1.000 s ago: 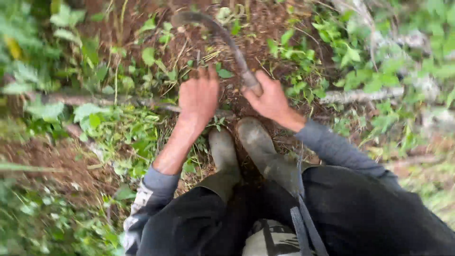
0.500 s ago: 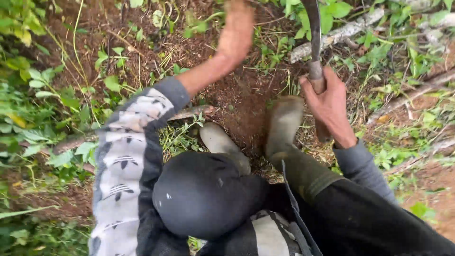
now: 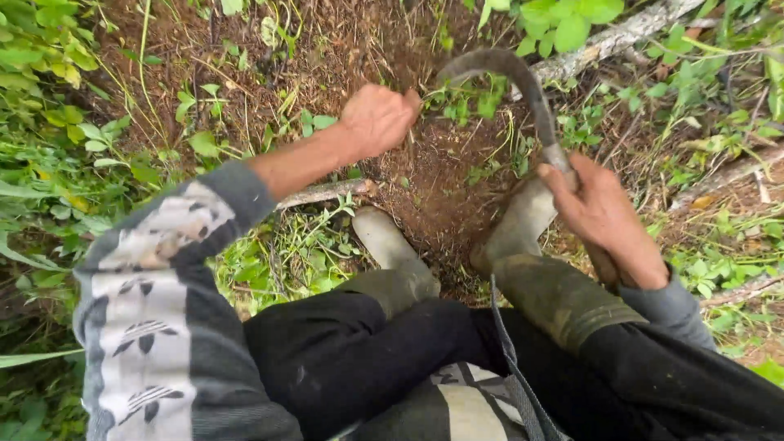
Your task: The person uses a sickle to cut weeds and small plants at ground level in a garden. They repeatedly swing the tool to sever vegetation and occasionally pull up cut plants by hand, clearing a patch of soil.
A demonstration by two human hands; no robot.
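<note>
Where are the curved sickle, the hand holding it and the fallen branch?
sickle (image 3: 523,77), head view, on its curved blade.
right hand (image 3: 600,214), head view, on its back.
fallen branch (image 3: 621,37), head view, on its pale bark.

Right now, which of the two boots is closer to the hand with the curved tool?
The boot on the right. It sits just under the right hand gripping the sickle. The other boot lies further left, below the left hand.
</note>
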